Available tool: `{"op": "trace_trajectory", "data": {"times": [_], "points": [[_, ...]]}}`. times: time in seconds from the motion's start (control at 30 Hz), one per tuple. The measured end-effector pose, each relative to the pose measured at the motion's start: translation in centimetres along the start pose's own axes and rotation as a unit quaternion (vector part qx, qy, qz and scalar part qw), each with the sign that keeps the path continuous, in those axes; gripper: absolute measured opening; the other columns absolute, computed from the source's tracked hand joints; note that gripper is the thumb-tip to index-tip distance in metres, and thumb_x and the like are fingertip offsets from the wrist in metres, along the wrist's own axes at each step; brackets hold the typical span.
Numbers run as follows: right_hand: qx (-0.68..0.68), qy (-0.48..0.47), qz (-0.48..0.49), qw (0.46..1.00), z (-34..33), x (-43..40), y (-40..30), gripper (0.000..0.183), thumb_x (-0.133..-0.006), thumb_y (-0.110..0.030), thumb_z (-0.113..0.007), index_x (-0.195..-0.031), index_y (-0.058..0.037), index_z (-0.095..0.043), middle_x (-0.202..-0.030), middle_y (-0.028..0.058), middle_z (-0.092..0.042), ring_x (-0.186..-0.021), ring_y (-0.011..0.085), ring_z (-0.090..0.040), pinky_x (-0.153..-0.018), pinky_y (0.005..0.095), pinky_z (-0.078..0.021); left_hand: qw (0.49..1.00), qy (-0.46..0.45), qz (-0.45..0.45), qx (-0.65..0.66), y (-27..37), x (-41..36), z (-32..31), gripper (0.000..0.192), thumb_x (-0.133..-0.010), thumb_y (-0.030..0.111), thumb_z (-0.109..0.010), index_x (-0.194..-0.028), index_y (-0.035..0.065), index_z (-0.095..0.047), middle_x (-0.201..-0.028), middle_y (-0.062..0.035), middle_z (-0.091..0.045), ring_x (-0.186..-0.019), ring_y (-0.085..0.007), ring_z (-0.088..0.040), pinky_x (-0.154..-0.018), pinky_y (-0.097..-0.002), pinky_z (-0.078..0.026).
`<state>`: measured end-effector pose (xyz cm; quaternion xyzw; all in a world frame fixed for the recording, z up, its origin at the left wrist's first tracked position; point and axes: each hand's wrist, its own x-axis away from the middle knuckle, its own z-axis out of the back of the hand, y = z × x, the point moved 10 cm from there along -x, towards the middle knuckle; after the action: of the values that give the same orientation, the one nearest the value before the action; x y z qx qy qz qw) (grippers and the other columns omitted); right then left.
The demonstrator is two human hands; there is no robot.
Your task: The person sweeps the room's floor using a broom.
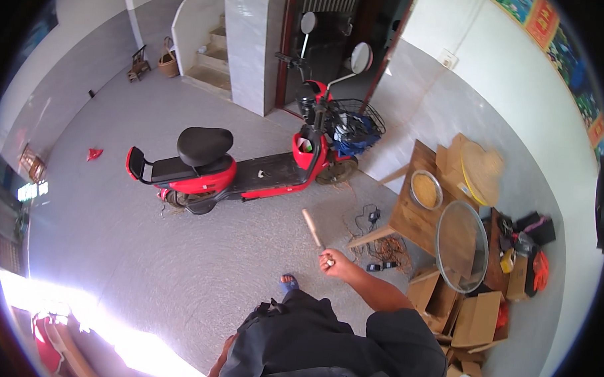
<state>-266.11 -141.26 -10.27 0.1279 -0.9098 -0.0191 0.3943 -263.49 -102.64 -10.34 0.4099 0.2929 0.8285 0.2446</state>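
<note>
My right hand (335,264) is closed around a stick-like tool with a pale wooden end (311,227), which points away from me above the concrete floor. A small pale tip shows at the fist, too small to name. Only a strip of my left arm shows beside my dark shirt (326,346); my left hand is out of view. Ahead stands a red electric scooter (277,187) with a black seat (204,146). To the right, a wooden table (406,217) bears a metal bowl of yellow grain (425,189). A large round sieve (462,246) overlaps the table's near edge.
Tangled cords (389,251) and black adapters (380,266) lie by the table leg. Open cardboard boxes (477,319) crowd the right side. A straw hat (482,170) rests at the table's back. Stairs (214,61) and a doorway are behind the scooter.
</note>
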Motion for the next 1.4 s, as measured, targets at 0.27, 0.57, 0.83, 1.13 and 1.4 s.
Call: {"op": "trace_trajectory", "data": {"times": [0.27,0.57,0.83,1.13,1.4], "points": [[0.083,0.185,0.134,0.970,0.5,-6.4,-11.5,0.014,-0.063,-0.006,-0.044,-0.051,-0.0088,-0.036,-0.044,0.0047,-0.037,-0.039,0.0153,-0.038,-0.036,0.0258,-0.0320,0.994,0.070,0.053,0.062,2.7,-1.4,-0.9,0.033,-0.070,0.026,-0.048,-0.096,0.0061,-0.050,-0.080,-0.0174,-0.054,-0.077,-0.0320,-0.052,-0.069,-0.0372,-0.041],[0.270,0.182,-0.096,0.941,-2.9,-15.5,8.0,0.011,-0.067,-0.005,-0.035,-0.057,-0.0073,-0.037,-0.052,0.0075,-0.041,-0.043,0.0180,-0.041,-0.033,0.0298,-0.0330,0.982,0.140,0.082,0.099,4.9,-1.1,-2.1,0.035,-0.069,0.027,-0.049,-0.096,0.0048,-0.050,-0.078,-0.0178,-0.055,-0.075,-0.0315,-0.052,-0.069,-0.0358,-0.041],[0.105,-0.020,-0.301,0.948,-8.7,-15.5,14.3,0.013,-0.071,-0.011,-0.043,-0.060,-0.0080,-0.038,-0.047,-0.0028,-0.039,-0.038,0.0082,-0.038,-0.035,0.0224,-0.0299,0.914,0.190,0.272,0.231,6.0,-1.5,-1.2,0.041,-0.064,0.029,-0.053,-0.093,-0.0007,-0.052,-0.078,-0.0168,-0.056,-0.075,-0.0266,-0.054,-0.067,-0.0324,-0.042],[-0.014,-0.053,-0.288,0.956,-10.3,-8.7,6.0,0.017,-0.077,-0.011,-0.042,-0.084,0.0039,-0.042,-0.049,-0.0032,-0.039,-0.037,0.0053,-0.039,-0.034,0.0193,-0.0281,0.794,0.194,0.431,0.383,3.0,0.4,-3.7,0.053,-0.059,0.035,-0.056,-0.094,-0.0050,-0.053,-0.092,-0.0165,-0.055,-0.087,-0.0237,-0.051,-0.073,-0.0300,-0.040],[0.092,0.067,-0.138,0.984,-10.0,-8.2,1.7,0.009,-0.072,-0.010,-0.042,-0.065,-0.0045,-0.040,-0.046,-0.0029,-0.037,-0.038,0.0080,-0.038,-0.039,0.0222,-0.0316,0.886,0.100,0.327,0.314,0.0,-3.6,-2.7,0.057,-0.060,0.036,-0.054,-0.099,-0.0050,-0.050,-0.098,-0.0160,-0.052,-0.092,-0.0227,-0.049,-0.076,-0.0295,-0.039]]}}
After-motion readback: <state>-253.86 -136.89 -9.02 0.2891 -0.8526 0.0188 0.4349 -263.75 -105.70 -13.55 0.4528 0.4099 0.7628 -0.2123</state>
